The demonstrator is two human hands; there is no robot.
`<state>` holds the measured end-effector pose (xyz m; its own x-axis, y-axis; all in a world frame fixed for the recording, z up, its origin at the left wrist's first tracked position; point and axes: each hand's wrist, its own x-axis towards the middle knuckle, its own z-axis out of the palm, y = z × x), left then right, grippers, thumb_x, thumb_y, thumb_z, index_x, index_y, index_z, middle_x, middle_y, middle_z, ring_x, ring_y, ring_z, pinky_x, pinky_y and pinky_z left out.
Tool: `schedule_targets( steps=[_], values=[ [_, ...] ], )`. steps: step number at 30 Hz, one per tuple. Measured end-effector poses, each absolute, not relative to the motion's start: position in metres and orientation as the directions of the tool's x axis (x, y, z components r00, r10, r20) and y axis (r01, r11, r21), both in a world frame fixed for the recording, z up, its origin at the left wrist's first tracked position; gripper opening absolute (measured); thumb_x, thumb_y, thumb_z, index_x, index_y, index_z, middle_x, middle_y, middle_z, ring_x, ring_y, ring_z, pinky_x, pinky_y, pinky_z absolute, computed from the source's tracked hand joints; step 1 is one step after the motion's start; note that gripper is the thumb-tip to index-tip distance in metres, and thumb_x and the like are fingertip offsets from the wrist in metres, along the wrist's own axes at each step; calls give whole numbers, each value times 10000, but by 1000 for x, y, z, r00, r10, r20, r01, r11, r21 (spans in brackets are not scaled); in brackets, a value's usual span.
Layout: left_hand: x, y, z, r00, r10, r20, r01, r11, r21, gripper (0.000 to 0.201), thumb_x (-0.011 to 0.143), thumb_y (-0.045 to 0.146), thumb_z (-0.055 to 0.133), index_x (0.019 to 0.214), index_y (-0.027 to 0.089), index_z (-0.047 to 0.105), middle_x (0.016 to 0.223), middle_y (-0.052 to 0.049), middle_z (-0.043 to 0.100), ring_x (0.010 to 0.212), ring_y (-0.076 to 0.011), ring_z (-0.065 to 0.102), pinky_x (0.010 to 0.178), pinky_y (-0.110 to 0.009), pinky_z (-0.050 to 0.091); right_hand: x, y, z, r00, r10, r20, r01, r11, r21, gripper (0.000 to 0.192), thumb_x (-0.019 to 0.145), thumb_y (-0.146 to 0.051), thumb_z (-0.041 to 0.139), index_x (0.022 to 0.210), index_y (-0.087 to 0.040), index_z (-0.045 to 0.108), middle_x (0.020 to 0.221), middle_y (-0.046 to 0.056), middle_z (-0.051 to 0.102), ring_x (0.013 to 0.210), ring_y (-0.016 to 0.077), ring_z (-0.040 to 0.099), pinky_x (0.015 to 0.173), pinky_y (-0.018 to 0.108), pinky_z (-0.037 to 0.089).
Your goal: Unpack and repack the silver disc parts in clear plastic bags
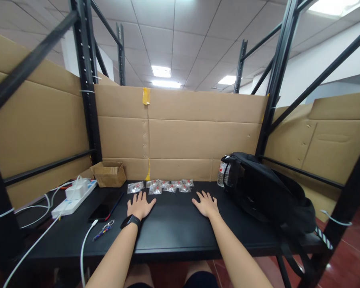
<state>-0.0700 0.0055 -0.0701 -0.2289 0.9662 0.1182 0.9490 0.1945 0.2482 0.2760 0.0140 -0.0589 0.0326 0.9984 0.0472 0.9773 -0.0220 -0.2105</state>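
My left hand lies flat on the black tabletop, fingers spread and holding nothing. A dark watch band circles that wrist. My right hand rests palm down farther right, its fingers also apart with nothing in them. Just beyond the hands, several small clear plastic packets with red marks lie in a loose row. One packet sits a little apart at the left end, nearest my left fingertips. What the packets contain is too small to make out.
Left of my hands are a phone on a white cable, a keychain, a power strip and a small cardboard box. A black backpack and a water bottle stand right. Cardboard panels and metal posts surround the table.
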Motion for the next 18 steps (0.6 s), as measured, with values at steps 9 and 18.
schedule_targets(
  steps=[9,18],
  values=[
    [-72,14,-80,-247,956,161,945,201,256,895,872,746,290,1548,166,387,1655,-123,274,1530,-371,192,1190,-610,201,278,21,-61,32,995,93,974,-10,-226,684,940,-639,305,1527,-304,409,1657,54,287,1529,338,195,1186,557,145],
    [-72,24,-71,-139,904,405,968,39,246,758,885,448,457,1553,121,313,1612,-153,361,1468,-313,332,1148,-530,302,278,39,-61,36,978,206,974,12,-225,544,981,-519,347,1419,-248,522,1553,125,434,1441,304,335,1122,514,231]
  ],
)
